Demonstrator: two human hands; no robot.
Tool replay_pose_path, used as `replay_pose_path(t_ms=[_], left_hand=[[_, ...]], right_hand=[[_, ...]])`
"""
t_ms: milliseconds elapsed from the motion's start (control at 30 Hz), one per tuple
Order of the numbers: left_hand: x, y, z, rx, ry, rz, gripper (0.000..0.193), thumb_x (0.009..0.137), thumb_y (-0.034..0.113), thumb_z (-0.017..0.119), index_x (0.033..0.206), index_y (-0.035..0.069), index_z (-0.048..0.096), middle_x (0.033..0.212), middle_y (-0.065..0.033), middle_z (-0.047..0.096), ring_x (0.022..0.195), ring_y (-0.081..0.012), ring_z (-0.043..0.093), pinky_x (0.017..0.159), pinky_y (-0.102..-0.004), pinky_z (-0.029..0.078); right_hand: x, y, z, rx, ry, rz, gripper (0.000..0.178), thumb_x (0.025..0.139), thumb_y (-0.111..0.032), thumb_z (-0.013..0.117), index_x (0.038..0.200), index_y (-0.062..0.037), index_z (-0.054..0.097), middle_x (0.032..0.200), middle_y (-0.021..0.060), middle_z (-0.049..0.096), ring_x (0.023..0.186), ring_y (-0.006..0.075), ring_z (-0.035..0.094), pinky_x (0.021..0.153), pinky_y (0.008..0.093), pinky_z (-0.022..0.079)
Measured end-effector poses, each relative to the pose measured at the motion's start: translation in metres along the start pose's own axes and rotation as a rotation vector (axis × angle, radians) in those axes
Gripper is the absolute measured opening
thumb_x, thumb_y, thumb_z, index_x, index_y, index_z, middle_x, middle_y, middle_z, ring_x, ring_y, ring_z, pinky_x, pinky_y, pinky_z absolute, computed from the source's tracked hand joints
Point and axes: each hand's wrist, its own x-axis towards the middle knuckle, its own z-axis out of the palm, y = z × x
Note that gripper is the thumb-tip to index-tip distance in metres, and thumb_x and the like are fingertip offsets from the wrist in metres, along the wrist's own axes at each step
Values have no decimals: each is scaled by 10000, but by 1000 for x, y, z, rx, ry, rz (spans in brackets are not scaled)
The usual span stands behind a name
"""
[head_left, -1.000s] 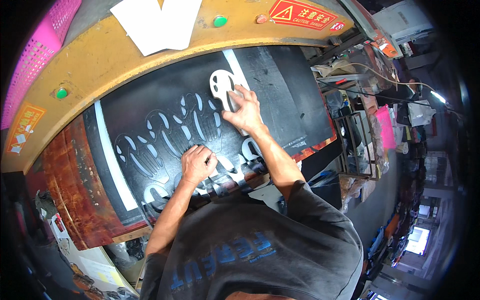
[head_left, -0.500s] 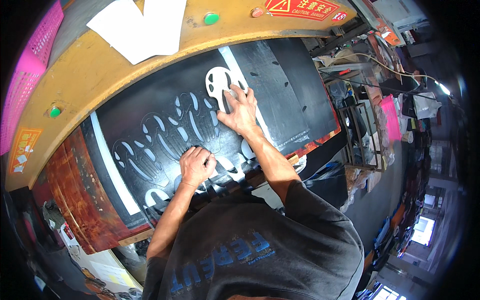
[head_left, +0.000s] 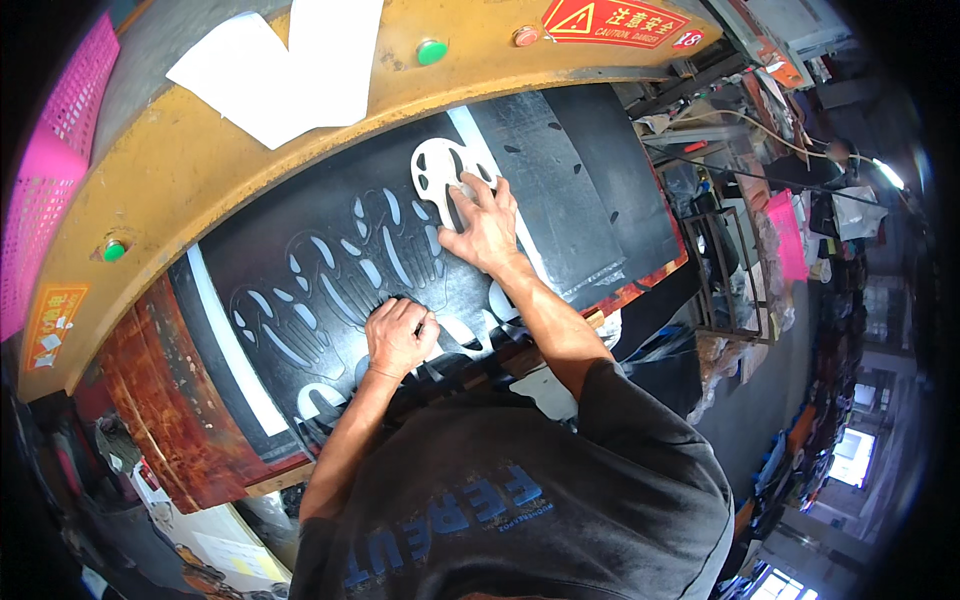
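Observation:
A black sheet point(head_left: 560, 170) with rows of long cut-out slots lies on the machine bed. A white oval template point(head_left: 436, 165) with slots in it rests on the sheet's far part. My right hand point(head_left: 485, 225) lies on the template's near edge, fingers spread and pressing it down. My left hand point(head_left: 400, 335) is curled into a fist on the sheet's near part, among the cut-outs. Whether the fist holds anything small is hidden.
A curved yellow machine beam point(head_left: 200, 170) arches over the sheet, carrying white papers point(head_left: 290, 60), green buttons point(head_left: 431, 51) and a red warning sign point(head_left: 610, 20). A pink basket point(head_left: 50, 180) stands at left. A rusty red board point(head_left: 160, 400) lies under the sheet. Cluttered racks fill the right.
Both hands stay almost where they were on the sheet and the template. Only the view has shifted slightly.

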Motion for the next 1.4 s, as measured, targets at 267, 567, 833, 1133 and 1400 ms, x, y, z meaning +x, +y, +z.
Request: replay_pose_path(t_ms=[267,567,833,1133,1400], left_hand=[[4,3,3,37,-4,-4,187,821,147,764,711,105,619,698,-60,602,672,-304,606,625,-443,512],[0,7,9,161,-74,101,237,837,105,752,701,90,558,691,-86,557,653,-331,553,608,-477,446],[3,8,15,303,-175,249,204,899,60,686,749,64,548,715,-113,561,676,-357,551,644,-494,444],[-2,11,14,311,-134,120,169,877,135,732,768,87,613,776,-107,612,731,-358,603,673,-482,505],[-4,11,12,241,-47,70,170,842,179,768,757,107,641,775,-75,620,749,-317,625,664,-453,529]], right_hand=[[1,8,-12,36,-7,-40,736,769,-446,842,1393,-79,711,1587,191,512,1452,546,385,1199,626,348],[-113,75,-66,617,365,646,302,975,-154,720,1236,-6,762,1039,150,744,879,273,734,811,370,579],[-146,73,-28,617,556,467,200,924,-114,729,1106,-38,762,1009,153,708,953,385,673,858,491,552],[-140,71,-40,603,462,521,165,924,-115,750,1071,-49,786,1023,151,740,989,377,702,898,462,559],[-96,38,-79,414,48,441,378,962,-293,728,1194,3,766,1119,222,761,998,406,738,932,479,568]])
